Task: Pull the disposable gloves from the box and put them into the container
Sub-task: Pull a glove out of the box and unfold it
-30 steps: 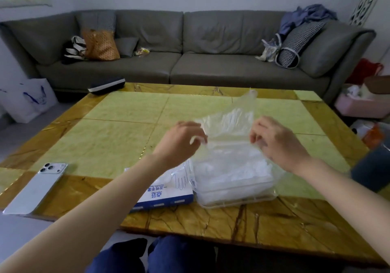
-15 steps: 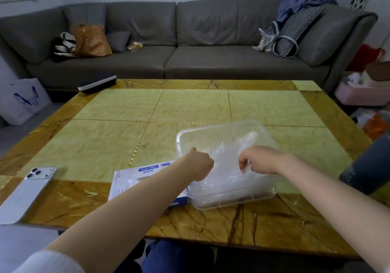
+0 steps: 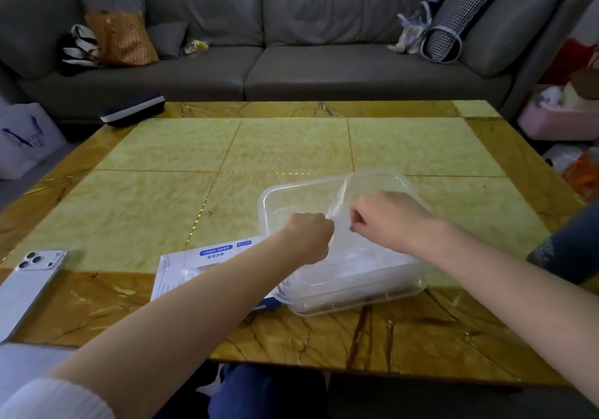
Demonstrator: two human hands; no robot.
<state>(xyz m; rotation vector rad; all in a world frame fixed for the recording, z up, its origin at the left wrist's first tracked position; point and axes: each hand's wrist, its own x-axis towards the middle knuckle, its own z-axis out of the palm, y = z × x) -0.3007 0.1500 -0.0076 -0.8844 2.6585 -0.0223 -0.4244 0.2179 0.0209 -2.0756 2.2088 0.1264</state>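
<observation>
Change: the glove (image 3: 339, 206) comes down. 1 second ago it hangs stretched high over the container (image 3: 406, 181); now it is sunk between your fists, inside the walls.
Meaning: my read is that this 1 is nearly placed. You only need to let go and return to the box (image 3: 207, 258).
Left hand (image 3: 308, 237): fingers curled into a fist, apparently nipping the glove's near edge; the fingertips are hidden.
Right hand (image 3: 385, 217): fingers curled, thumb and forefinger pinching the film near its top.
Glove: thin clear film, creased and shiny, standing in a soft ridge between your 2 hands.
Pile (image 3: 363, 266): other gloves lie in the container in milky, crumpled layers.
Container: clear stiff plastic, rectangular, with rounded corners and a lipped rim, sitting on the table (image 3: 162, 159).
Box: flat white card with blue print, just beside the container's left side, partly under your left forearm.
Table: polished stone, green tiles, veined amber border.
Phone (image 3: 30, 281): silver, face down, well off to the left.
</observation>
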